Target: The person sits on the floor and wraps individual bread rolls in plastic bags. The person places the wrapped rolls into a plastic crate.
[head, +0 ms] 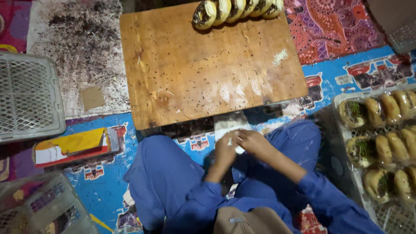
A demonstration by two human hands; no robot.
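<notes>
White plastic wrapper sits pinched between both hands, left hand and right hand, grip clamped on it over the lap, just below the wooden worktop, buns lined up within reach.

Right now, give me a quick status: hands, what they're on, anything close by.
Left hand and right hand together on a white wrapper, over the lap. Wooden board just ahead, row of buns at its far edge. Nothing between.

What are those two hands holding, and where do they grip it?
Both hands, left and right, pinch a thin white wrapper at its near edge.
</notes>
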